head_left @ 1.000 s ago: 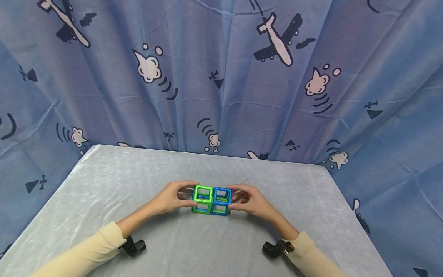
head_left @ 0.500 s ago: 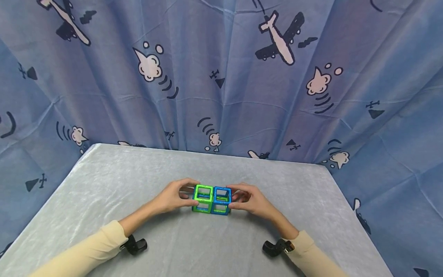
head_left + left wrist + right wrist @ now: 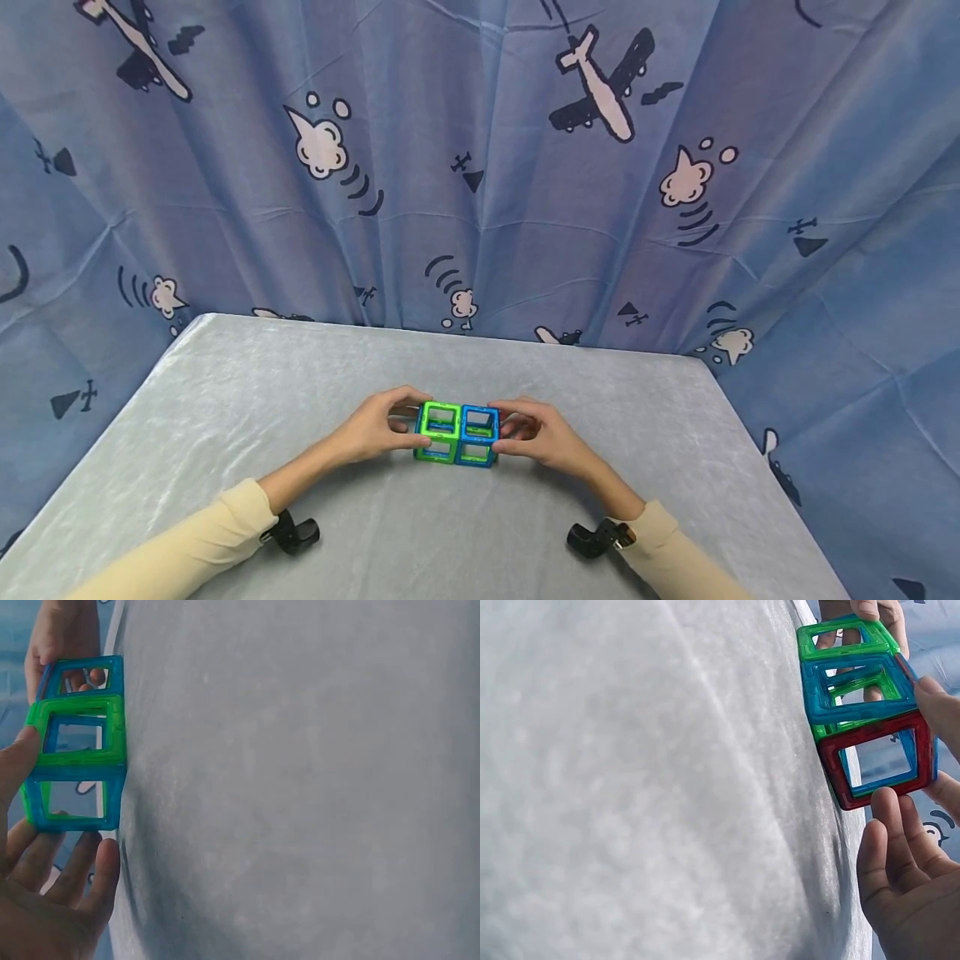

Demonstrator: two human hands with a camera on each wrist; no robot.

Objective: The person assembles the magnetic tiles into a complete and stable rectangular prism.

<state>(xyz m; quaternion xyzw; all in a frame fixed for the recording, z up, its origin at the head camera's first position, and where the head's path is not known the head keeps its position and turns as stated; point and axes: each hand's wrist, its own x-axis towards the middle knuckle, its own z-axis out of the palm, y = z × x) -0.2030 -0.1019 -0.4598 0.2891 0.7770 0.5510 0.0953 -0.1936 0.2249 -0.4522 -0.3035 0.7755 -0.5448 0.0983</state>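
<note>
Two open-framed cubes of magnetic tiles stand side by side on the table, touching. In the head view the left cube (image 3: 441, 437) shows green tiles on top and front, and the right cube (image 3: 478, 440) shows blue ones. My left hand (image 3: 369, 431) grips the left cube with thumb at the front and index finger at the back. From the other end, my right hand (image 3: 549, 435) holds the right cube the same way. A blue end tile (image 3: 114, 801) faces my left palm in the left wrist view. The right wrist view shows a red end tile (image 3: 835, 777) facing my right palm.
A pale grey cloth covers the table (image 3: 300, 358). Behind its far edge hangs a blue curtain (image 3: 420, 192) printed with planes and clouds. Black wrist cameras sit on the left wrist (image 3: 294, 533) and the right wrist (image 3: 592, 540).
</note>
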